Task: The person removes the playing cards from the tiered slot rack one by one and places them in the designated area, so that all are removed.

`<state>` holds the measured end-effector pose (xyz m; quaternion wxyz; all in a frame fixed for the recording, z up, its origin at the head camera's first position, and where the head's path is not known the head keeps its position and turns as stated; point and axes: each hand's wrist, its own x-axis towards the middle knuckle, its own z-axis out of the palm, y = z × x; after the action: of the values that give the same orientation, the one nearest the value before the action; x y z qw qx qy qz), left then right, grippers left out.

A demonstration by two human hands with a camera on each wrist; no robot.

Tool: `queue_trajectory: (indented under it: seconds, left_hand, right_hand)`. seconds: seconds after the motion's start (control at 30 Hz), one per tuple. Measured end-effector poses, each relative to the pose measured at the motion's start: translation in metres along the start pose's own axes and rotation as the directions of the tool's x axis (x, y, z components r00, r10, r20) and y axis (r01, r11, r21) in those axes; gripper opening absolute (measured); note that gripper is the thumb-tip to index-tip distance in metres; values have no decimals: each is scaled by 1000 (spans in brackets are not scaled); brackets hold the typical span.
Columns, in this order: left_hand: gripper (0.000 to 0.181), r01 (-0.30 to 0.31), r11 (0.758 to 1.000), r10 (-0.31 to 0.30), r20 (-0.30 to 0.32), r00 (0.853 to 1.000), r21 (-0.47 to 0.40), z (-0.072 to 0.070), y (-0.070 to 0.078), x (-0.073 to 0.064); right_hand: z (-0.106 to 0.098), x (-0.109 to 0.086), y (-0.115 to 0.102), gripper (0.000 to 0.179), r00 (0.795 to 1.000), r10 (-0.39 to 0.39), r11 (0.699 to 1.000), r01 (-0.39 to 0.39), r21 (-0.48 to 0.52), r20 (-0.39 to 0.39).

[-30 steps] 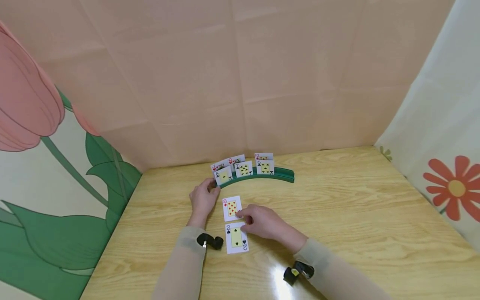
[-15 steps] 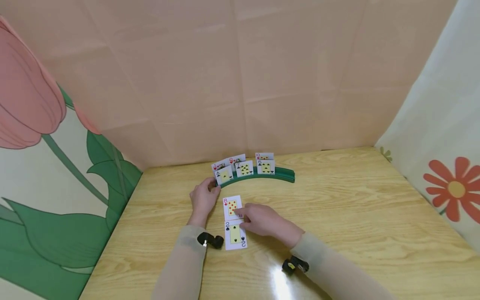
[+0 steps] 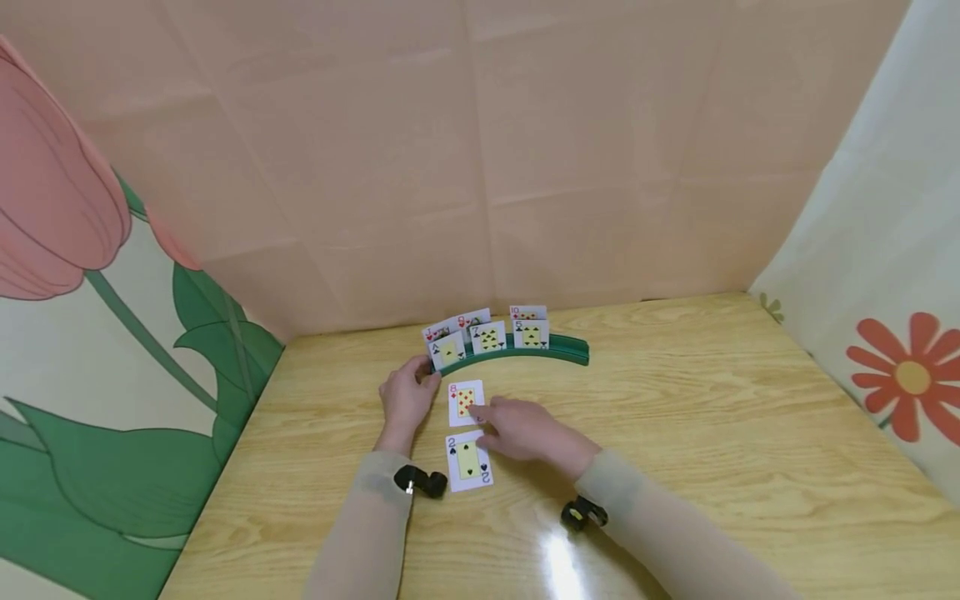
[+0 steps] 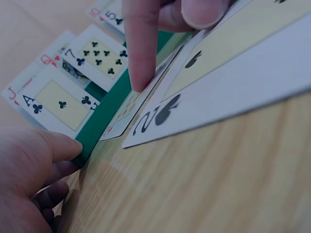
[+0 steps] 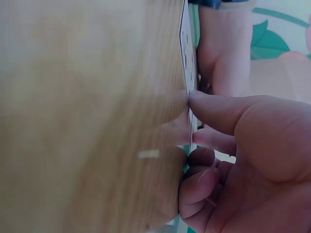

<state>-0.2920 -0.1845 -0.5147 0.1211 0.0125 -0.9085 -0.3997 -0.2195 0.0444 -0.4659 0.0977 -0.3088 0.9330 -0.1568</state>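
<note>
An 8 of diamonds (image 3: 464, 400) lies face up on the wooden table (image 3: 712, 433). My right hand (image 3: 517, 427) presses a straight index finger (image 4: 141, 48) onto it, the other fingers curled under. A black 2 card (image 3: 468, 460) lies just nearer me, partly under that hand. My left hand (image 3: 407, 397) grips the left end of a curved green card holder (image 3: 558, 350), thumb against its end (image 4: 104, 116). The holder stands several cards upright: an ace (image 4: 58, 102), a 7 (image 4: 99, 56) and a 5 of clubs in front, red court cards and a 10 behind.
Pink paper walls stand close behind the holder. A tulip panel (image 3: 90, 350) closes the left side and a flower curtain (image 3: 900, 375) the right. Bare tabletop stretches to the right of the cards. A glare spot (image 3: 555, 558) lies near my right wrist.
My right hand has slid the 8 of diamonds away from me, closer to the holder, and the black 2 has shifted the same way. The left hand has stayed on the holder's end.
</note>
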Motion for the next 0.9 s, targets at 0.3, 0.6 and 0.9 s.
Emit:
queue_trajectory:
  seconds: [0.3, 0.6, 0.9]
  left_hand:
    - [36, 18, 1000, -18, 9, 1000, 0, 0, 3, -1]
    - [35, 13, 1000, -13, 1, 1000, 0, -1, 3, 0]
    - [35, 12, 1000, -12, 1, 1000, 3, -2, 4, -1]
  right_hand:
    - [2, 11, 10, 58, 999, 33, 999, -33, 17, 4]
    - [0, 9, 10, 56, 999, 39, 998, -39, 53, 0]
    - [-1, 6, 12, 56, 999, 47, 993, -47, 104, 1]
